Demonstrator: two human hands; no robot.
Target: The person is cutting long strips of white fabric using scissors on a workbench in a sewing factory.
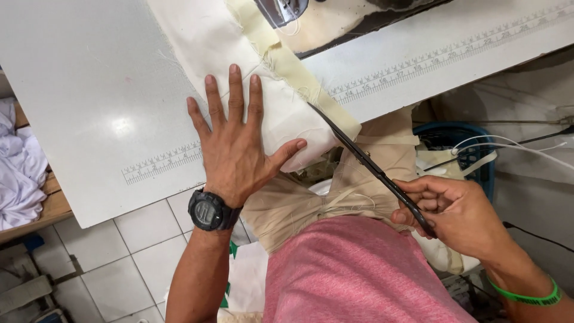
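My left hand lies flat with fingers spread on a piece of white fabric at the edge of the sewing table. A black watch sits on that wrist. My right hand grips black scissors, whose blades point up and left toward a pale yellow fabric strip sewn along the white piece. The blade tips touch the strip's frayed edge. The strip runs up under the sewing machine's presser foot. Beige cloth hangs over my lap.
A printed ruler runs along the table's front edge. A blue basket with white cables stands at the right. White cloth is heaped on a wooden shelf at the left. White tiled floor lies below.
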